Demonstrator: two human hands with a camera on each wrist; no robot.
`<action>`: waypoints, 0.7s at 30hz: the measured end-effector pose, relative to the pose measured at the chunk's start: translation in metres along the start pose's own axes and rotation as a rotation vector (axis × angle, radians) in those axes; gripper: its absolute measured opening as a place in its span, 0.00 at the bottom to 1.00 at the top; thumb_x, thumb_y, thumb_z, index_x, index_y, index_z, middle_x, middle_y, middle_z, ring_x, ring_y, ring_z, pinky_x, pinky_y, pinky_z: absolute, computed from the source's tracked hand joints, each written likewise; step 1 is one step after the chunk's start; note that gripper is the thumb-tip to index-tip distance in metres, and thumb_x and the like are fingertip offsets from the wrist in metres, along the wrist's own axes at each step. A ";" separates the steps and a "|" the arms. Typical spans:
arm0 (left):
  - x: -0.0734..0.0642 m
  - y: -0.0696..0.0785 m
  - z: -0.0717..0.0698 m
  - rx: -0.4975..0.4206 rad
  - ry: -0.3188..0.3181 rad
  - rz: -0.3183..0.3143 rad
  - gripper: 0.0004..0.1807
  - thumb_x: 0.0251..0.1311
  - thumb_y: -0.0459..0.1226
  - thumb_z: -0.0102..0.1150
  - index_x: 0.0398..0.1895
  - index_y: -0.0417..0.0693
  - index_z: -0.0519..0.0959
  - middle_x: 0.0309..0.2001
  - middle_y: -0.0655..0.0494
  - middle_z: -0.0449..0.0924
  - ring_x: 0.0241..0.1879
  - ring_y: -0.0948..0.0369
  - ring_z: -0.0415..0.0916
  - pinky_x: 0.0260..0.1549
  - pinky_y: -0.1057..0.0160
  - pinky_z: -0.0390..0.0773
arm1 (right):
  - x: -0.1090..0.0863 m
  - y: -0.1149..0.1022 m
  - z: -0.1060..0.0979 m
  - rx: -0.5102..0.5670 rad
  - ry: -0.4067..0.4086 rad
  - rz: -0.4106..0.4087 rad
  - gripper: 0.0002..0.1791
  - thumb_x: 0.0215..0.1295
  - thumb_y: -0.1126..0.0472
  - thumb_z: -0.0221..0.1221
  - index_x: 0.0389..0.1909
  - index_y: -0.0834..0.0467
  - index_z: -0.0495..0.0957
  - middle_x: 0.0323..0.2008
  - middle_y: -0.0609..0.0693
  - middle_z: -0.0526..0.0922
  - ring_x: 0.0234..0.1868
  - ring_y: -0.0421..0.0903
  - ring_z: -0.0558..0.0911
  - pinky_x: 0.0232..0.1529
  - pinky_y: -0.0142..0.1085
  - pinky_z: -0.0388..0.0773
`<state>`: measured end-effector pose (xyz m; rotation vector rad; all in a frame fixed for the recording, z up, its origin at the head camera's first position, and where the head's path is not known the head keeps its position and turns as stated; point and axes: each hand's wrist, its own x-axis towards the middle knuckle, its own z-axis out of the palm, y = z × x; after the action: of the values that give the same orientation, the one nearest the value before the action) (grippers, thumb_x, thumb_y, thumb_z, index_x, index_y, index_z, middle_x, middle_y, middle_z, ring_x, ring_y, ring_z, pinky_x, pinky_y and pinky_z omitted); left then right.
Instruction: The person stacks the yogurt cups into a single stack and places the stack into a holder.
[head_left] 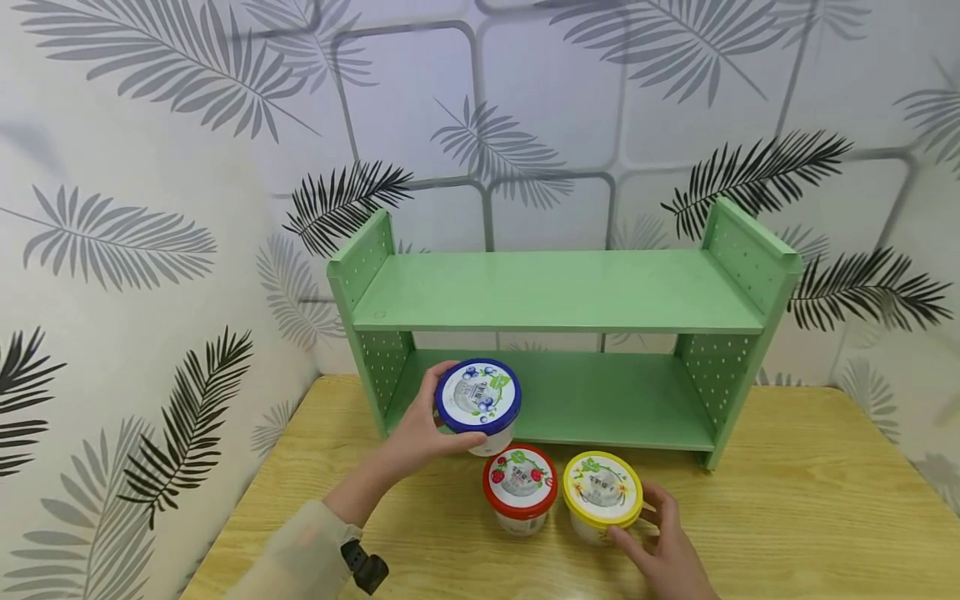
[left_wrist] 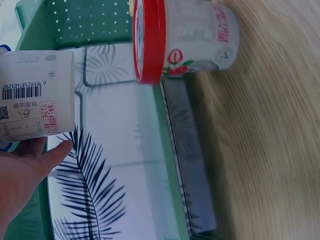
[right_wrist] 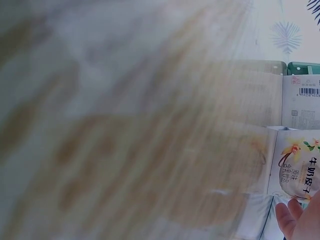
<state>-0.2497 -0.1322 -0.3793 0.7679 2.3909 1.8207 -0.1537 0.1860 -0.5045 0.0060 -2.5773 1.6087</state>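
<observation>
My left hand [head_left: 423, 429] grips a blueberry-printed tub with a blue lid [head_left: 478, 397], raised in front of the green shelf's lower level. In the left wrist view, thumb and fingers hold this tub's [left_wrist: 35, 95] white side, where a barcode shows. Right of it, a strawberry-printed tub with a red lid [head_left: 521, 482] stands upright on the table, touched by neither hand. My right hand [head_left: 663, 546] holds a yellow-lidded tub [head_left: 602, 490] at its right side, thumb at the front and fingers behind. A pale blur covers most of the right wrist view.
Behind the tubs stands a two-level green shelf [head_left: 555, 292] with perforated side panels. It rests on a wooden table [head_left: 810, 500] set against a leaf-patterned wall [head_left: 247, 208]. A dark wrist strap [head_left: 363, 567] hangs by the left sleeve.
</observation>
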 end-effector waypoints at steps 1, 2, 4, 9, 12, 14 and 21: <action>0.002 0.001 0.003 -0.005 -0.012 0.003 0.54 0.48 0.37 0.75 0.73 0.48 0.49 0.65 0.43 0.61 0.62 0.49 0.65 0.55 0.53 0.73 | 0.000 0.000 0.000 0.000 -0.002 0.002 0.42 0.65 0.54 0.64 0.67 0.65 0.49 0.63 0.70 0.63 0.59 0.67 0.70 0.46 0.49 0.76; 0.004 0.002 0.006 -0.008 -0.025 0.005 0.54 0.48 0.37 0.76 0.73 0.49 0.49 0.65 0.44 0.62 0.61 0.49 0.66 0.55 0.53 0.73 | 0.000 0.000 0.000 -0.001 -0.005 0.005 0.42 0.65 0.54 0.64 0.67 0.65 0.49 0.63 0.70 0.63 0.59 0.67 0.70 0.46 0.49 0.76; 0.008 0.005 0.013 -0.011 -0.047 0.003 0.54 0.48 0.37 0.76 0.73 0.50 0.49 0.65 0.45 0.62 0.61 0.50 0.66 0.55 0.54 0.73 | 0.000 0.000 0.000 0.000 -0.009 0.010 0.42 0.65 0.54 0.64 0.67 0.65 0.49 0.63 0.69 0.63 0.59 0.67 0.70 0.46 0.48 0.76; 0.017 0.007 0.027 -0.014 -0.093 0.001 0.53 0.49 0.37 0.75 0.73 0.52 0.49 0.65 0.47 0.62 0.62 0.51 0.66 0.56 0.55 0.72 | 0.001 0.001 -0.001 -0.004 -0.007 0.015 0.42 0.65 0.53 0.64 0.67 0.65 0.49 0.63 0.69 0.63 0.59 0.67 0.70 0.45 0.47 0.75; 0.022 0.007 0.034 -0.020 -0.114 0.000 0.52 0.49 0.36 0.75 0.73 0.52 0.49 0.65 0.47 0.62 0.62 0.51 0.66 0.56 0.54 0.72 | 0.001 0.002 -0.001 -0.005 -0.004 0.018 0.42 0.65 0.53 0.64 0.67 0.65 0.49 0.63 0.69 0.63 0.59 0.67 0.70 0.45 0.47 0.75; 0.025 0.007 0.039 -0.029 -0.128 -0.003 0.52 0.49 0.35 0.75 0.73 0.52 0.50 0.65 0.48 0.63 0.62 0.52 0.66 0.56 0.54 0.72 | 0.001 0.003 0.000 -0.004 -0.006 0.023 0.42 0.65 0.53 0.64 0.67 0.65 0.49 0.63 0.69 0.63 0.59 0.67 0.70 0.46 0.48 0.76; 0.033 0.007 0.059 -0.048 -0.176 -0.003 0.52 0.50 0.36 0.74 0.74 0.53 0.50 0.65 0.50 0.63 0.61 0.55 0.67 0.55 0.55 0.73 | 0.001 0.002 -0.001 0.000 -0.016 0.037 0.43 0.64 0.53 0.64 0.67 0.66 0.49 0.64 0.68 0.61 0.60 0.67 0.69 0.49 0.52 0.75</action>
<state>-0.2574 -0.0645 -0.3822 0.8790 2.2302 1.7235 -0.1550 0.1875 -0.5059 -0.0291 -2.6036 1.6278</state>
